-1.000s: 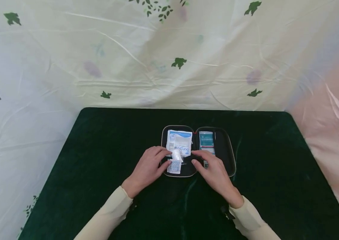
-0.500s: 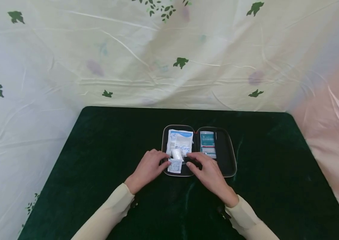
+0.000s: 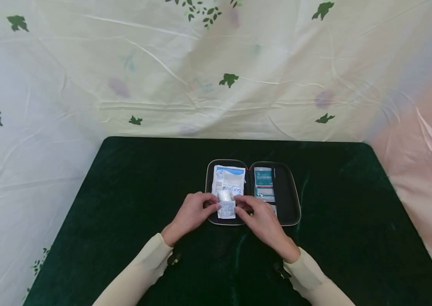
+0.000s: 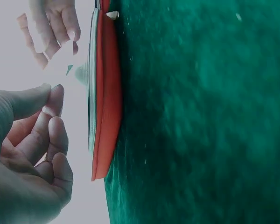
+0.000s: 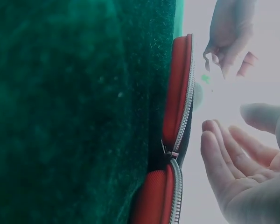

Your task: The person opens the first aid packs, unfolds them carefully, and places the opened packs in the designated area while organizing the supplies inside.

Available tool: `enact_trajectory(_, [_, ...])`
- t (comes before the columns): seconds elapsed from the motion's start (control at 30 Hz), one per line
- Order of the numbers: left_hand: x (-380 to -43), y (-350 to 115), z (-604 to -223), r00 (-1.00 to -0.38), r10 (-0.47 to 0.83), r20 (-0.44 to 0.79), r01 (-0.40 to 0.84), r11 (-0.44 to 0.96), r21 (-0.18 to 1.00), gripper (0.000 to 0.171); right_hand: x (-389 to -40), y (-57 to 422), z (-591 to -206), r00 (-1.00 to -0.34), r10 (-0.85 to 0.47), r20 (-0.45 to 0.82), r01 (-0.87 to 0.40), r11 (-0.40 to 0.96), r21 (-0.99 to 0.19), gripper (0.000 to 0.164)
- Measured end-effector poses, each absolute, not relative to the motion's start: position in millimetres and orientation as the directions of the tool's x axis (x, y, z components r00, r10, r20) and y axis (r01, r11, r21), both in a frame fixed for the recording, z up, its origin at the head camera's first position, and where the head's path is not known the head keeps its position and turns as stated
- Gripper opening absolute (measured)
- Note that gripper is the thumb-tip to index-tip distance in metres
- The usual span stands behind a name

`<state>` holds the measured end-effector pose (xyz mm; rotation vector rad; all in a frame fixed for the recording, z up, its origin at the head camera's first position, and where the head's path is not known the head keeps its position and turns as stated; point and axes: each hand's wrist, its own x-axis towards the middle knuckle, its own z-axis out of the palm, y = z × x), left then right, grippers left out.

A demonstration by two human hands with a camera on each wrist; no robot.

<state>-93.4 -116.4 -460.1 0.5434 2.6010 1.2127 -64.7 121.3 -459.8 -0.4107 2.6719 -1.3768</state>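
Observation:
A small white printed packet (image 3: 226, 210) is held up over the left half of an opened zip case (image 3: 210, 220). My left hand (image 3: 194, 212) pinches its left edge between thumb and index finger. At the packet's right side is my right hand (image 3: 263, 219); in the right wrist view the thumb of that hand (image 5: 252, 163) stands apart from the fingers. Behind the packet lies a white bandage roll (image 3: 224, 195), partly covered by it. A larger white and blue dressing packet (image 3: 229, 178) rests flat at the back of the same half.
The case's right half holds a teal and white packet (image 3: 264, 178) and others partly hidden by the right hand. Its red shell (image 4: 109, 93) and zipper (image 5: 185, 107) show from the wrists. A dark green cloth (image 3: 143, 170) covers the table; patterned curtains (image 3: 216, 102) hang behind.
The small packet has shifted right and slightly up, with the left hand now on its left edge. My right hand has moved left, from the case's middle to the packet's right side.

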Motion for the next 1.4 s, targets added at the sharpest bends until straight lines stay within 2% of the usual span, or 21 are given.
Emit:
enact_trajectory(0.3, [-95,-99,-465,-0.903,0.43,-0.018,0.247,0.551,0.797,0.015,-67,126,-463,-0.972,-0.233,0.035,-0.16,0.541,-0.826,0.026])
enact_trajectory(0.53, [-93,-90,-467,-0.896,0.444,0.02,0.326,0.627,0.707,0.022,-66,144,-464,-0.982,-0.186,0.032,-0.137,0.591,-0.795,0.023])
enact_trajectory(0.67, [-90,-85,-466,-0.889,0.45,0.087,0.395,0.655,0.645,0.021,-64,160,-464,-0.989,-0.147,0.016,-0.104,0.618,-0.779,0.025])
enact_trajectory(0.77, [-89,-81,-465,-0.861,0.481,0.166,0.478,0.653,0.587,0.02,-63,173,-464,-0.993,-0.12,0.012,-0.085,0.629,-0.772,0.026])
enact_trajectory(0.9, [-88,-75,-466,-0.798,0.555,0.236,0.588,0.633,0.503,0.027,-62,190,-462,-0.997,-0.08,0.017,-0.064,0.642,-0.764,0.026])
enact_trajectory(1.0, [-88,-72,-466,-0.757,0.617,0.215,0.639,0.631,0.44,0.039,-61,200,-461,-0.998,-0.056,0.013,-0.046,0.651,-0.757,0.027])
enact_trajectory(1.23, [-86,-61,-468,-0.672,0.74,0.002,0.712,0.645,0.278,0.072,-58,220,-460,-1.0,-0.031,-0.003,-0.019,0.675,-0.738,0.028])
enact_trajectory(1.4, [-83,-57,-471,-0.637,0.766,-0.086,0.732,0.636,0.244,0.081,-57,232,-461,-1.0,-0.017,0.002,-0.013,0.696,-0.718,0.029])
